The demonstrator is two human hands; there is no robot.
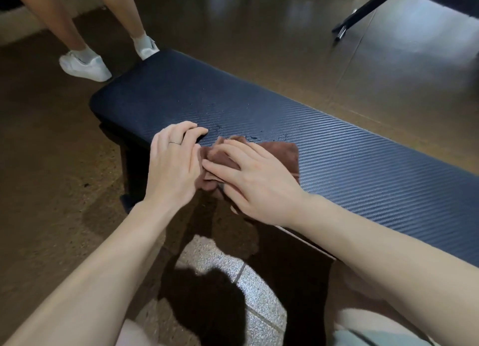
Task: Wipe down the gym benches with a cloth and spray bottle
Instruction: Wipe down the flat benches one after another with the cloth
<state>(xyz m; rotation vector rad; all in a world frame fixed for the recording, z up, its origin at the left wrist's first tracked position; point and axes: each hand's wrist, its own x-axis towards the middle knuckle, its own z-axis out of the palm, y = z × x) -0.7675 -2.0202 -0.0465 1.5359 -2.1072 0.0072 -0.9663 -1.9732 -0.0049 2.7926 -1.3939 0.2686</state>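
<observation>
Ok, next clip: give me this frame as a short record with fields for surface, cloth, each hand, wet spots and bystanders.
surface: dark padded bench
cloth: brown cloth, bunched on the bench's near edge
left hand: left hand beside the cloth, fingers curled on the pad
right hand: right hand pressing on the cloth
wet spots: droplets just beyond the cloth
bystanders: legs in white shoes at the far end
spray bottle: not visible
</observation>
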